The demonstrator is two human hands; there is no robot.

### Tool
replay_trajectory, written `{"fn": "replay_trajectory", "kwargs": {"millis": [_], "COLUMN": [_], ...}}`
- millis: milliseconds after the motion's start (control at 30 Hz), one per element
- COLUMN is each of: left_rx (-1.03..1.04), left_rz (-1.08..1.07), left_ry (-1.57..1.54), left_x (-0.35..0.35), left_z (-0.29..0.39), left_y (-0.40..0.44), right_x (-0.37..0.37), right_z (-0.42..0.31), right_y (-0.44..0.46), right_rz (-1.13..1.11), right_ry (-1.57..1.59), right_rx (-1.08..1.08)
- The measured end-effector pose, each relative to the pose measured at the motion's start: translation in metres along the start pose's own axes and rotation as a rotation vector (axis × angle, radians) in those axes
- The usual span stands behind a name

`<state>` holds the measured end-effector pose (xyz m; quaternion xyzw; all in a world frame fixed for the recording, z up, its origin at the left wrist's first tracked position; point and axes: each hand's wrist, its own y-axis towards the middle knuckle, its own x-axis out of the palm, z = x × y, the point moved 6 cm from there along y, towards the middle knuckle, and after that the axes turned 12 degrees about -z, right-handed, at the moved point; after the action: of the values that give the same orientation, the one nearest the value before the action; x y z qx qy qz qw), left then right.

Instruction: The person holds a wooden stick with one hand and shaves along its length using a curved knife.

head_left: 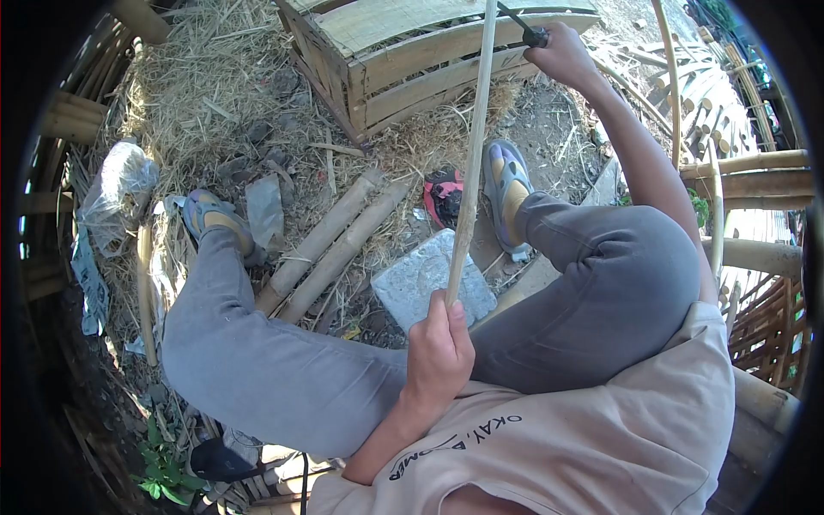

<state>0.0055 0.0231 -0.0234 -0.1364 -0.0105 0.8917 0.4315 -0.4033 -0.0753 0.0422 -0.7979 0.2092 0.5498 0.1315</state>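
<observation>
Near the lower middle, my left hand (439, 348) is wrapped round the lower end of a long pale stick (472, 180), which rises to the top edge of the view. At the upper right, my right hand (562, 58) grips the dark handle (536, 37) of a tool whose dark, narrow part runs up and left beyond the frame's top. That hand is beside the right end of a slatted wooden crate (421, 77). Behind the stick's lower part lies a grey stone block (412, 279) on the ground between my legs.
Two bamboo poles (343, 232) lie left of the block. A red and black object (444, 197) sits near my right foot. Straw (206, 112) covers the ground at upper left. A plastic bag (120, 193) is at far left, and cut bamboo pieces (708, 116) are piled at upper right.
</observation>
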Motion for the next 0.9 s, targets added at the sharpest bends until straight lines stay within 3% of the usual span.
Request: {"fn": "replay_trajectory", "kwargs": {"millis": [200,300,400,733,900], "left_rx": [-0.108,-0.137,-0.169,-0.195,-0.202], "left_rz": [-0.034,-0.027,-0.013,0.069,0.063], "left_ry": [-0.145,-0.223,-0.235,-0.214,-0.299], "left_x": [-0.001,0.001,0.002,-0.001,-0.002], "left_z": [-0.010,-0.016,-0.024,-0.033,-0.047], "left_y": [0.003,0.004,0.004,0.003,-0.008], "right_x": [0.015,0.018,0.014,0.009,-0.018], "right_z": [0.023,0.018,-0.008,-0.085,-0.105], "right_y": [-0.008,-0.006,-0.013,-0.039,-0.045], "right_rz": [-0.073,-0.184,-0.150,-0.419,-0.376], "right_ry": [0.471,0.505,0.428,0.064,0.078], "right_rx": [0.091,0.073,0.022,-0.063,-0.141]}}
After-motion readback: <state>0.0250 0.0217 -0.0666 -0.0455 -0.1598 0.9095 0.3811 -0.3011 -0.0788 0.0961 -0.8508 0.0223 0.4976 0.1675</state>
